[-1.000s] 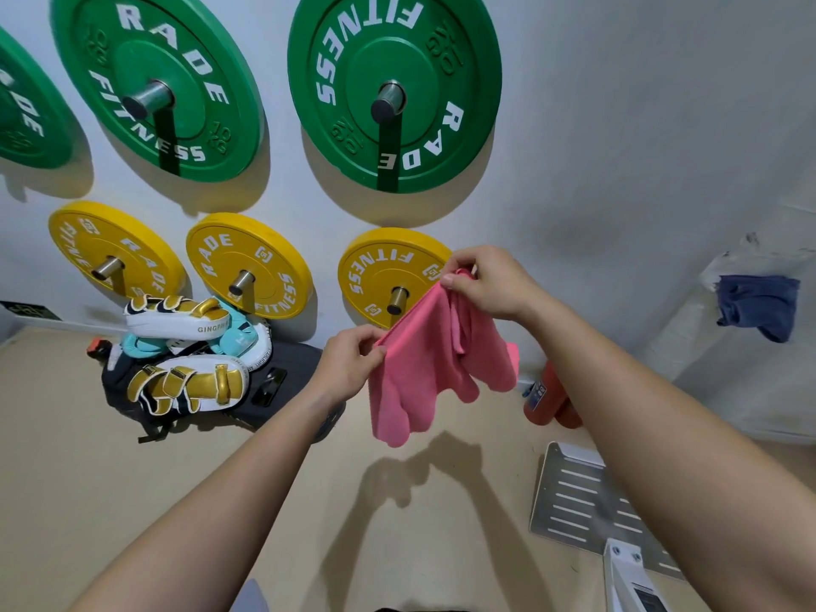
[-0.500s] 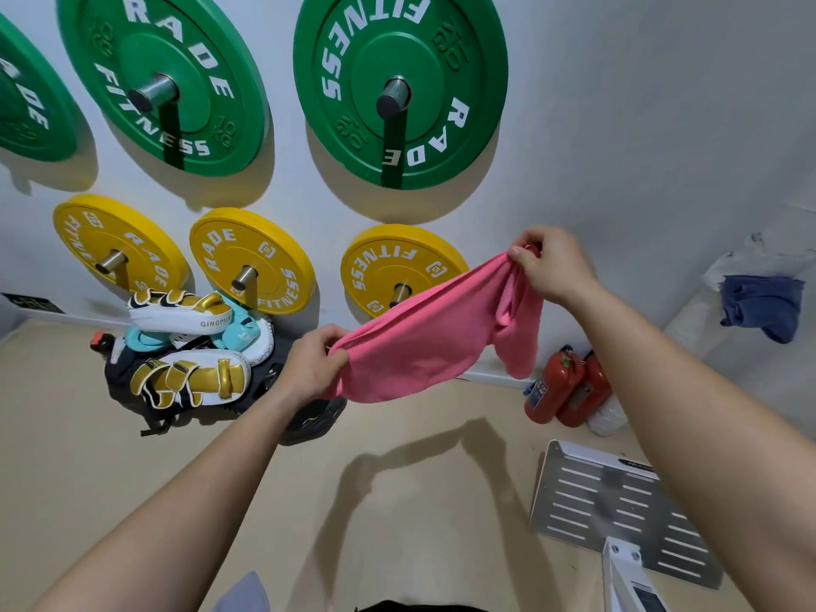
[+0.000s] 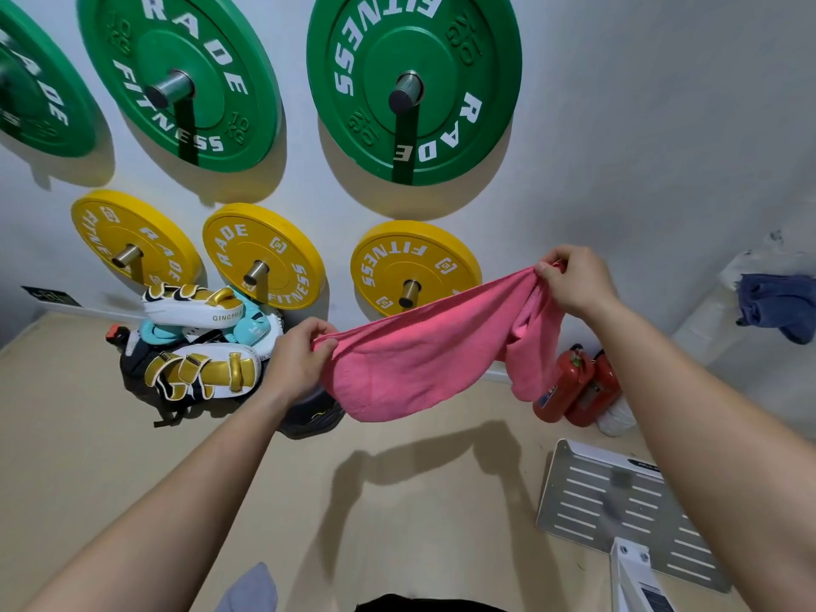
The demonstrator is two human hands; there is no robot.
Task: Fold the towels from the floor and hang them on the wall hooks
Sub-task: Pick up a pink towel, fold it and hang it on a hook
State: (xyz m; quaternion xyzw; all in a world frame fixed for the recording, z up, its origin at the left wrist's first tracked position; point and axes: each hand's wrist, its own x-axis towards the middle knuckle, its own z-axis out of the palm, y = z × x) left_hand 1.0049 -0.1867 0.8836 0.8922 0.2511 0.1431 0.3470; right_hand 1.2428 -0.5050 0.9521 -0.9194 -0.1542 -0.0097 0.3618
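Head view, mid-frame: left hand and right hand each pinch the pink towel — its bunched right end risks a crooked fold.

Pink towel: soft matt fuzzy cloth. Green plates: matt rubber look, metal pegs. Gold pads looked glossy. Grey platform: slotted matt metal. Floor smooth matt.

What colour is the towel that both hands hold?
Pink, plain without pattern: the towel shows best in the head view.
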